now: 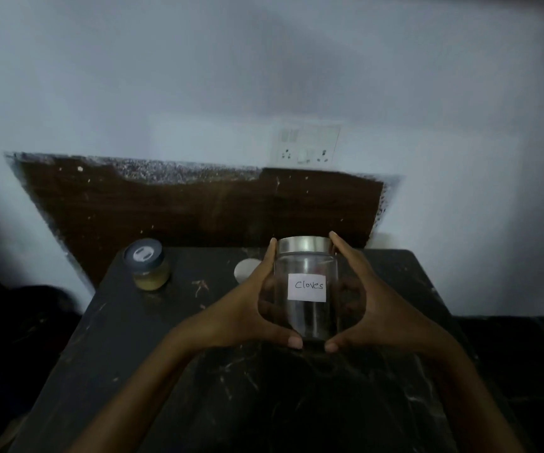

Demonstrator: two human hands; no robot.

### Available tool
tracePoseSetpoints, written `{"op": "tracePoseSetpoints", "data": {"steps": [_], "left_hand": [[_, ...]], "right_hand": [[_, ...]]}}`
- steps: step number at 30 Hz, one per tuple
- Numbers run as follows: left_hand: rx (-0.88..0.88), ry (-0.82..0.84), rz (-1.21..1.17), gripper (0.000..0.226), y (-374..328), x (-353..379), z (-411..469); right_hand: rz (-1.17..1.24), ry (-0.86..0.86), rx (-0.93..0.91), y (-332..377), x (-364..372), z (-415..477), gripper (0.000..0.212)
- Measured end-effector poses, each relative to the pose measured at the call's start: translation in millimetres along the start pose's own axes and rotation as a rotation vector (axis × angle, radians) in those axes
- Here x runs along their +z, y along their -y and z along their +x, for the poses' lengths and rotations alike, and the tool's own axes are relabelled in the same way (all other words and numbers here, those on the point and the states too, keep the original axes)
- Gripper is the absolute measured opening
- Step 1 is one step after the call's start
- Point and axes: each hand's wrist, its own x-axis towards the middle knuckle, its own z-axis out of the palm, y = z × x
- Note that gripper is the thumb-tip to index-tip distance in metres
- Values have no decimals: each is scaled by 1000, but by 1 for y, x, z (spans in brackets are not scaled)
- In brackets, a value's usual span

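Note:
A clear glass jar [306, 318] with a silver metal lid and a white paper label reading "Cloves" stands upright on the dark marble table [179, 371]. My left hand [244, 308] grips its left side, fingers reaching round the back and thumb at the base. My right hand [372, 305] mirrors it on the right side, thumb at the base. Both index fingertips reach the lid's rim. The jar looks empty apart from a dark patch at the bottom.
A small jar [148, 264] with a grey lid and yellowish contents stands at the table's back left. A pale round disc [244, 269] lies behind my left hand. A dark wooden board [198, 207] leans against the wall, with a socket plate [306, 145] above it.

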Motion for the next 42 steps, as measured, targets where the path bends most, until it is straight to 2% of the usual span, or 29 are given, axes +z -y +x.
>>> {"op": "tracePoseSetpoints", "data": {"steps": [4,7,13,17,20,22,26,28,30,34,38,42], "left_hand": [[95,-4,69,132,-44,-18,30],[219,-8,166,128,-97,-33,55],[417,-123,455,131,-219,-58,101],[523,-151,480,131,-286,-74,124],[612,-229,544,122,-323,-82,137],[703,-343,721,114,-341,-88,142],[835,-727,1190,91,-349,-114,161],[801,-961,1416,87,-342,-136,175],[749,-1116,1523,84,-330,-156,186],[664,-1219,1716,84,-311,-171,200],[715,-1272,1726,88,-311,-172,202],[708,-1265,1753,91,-311,-176,204]], "right_hand": [[-57,-109,-65,27,-37,9,131],[-57,-187,-189,54,-77,17,134],[-344,-380,-430,130,-163,34,135],[-473,-519,-579,176,-213,43,135],[-547,-628,-676,202,-245,51,133],[-572,-692,-715,217,-263,58,133],[-577,-739,-791,237,-291,78,130],[-587,-743,-817,243,-303,88,128],[-589,-751,-831,246,-313,97,126],[-571,-748,-779,246,-334,111,127],[-507,-650,-607,243,-346,122,128],[-410,-555,-525,247,-350,125,124]]}}
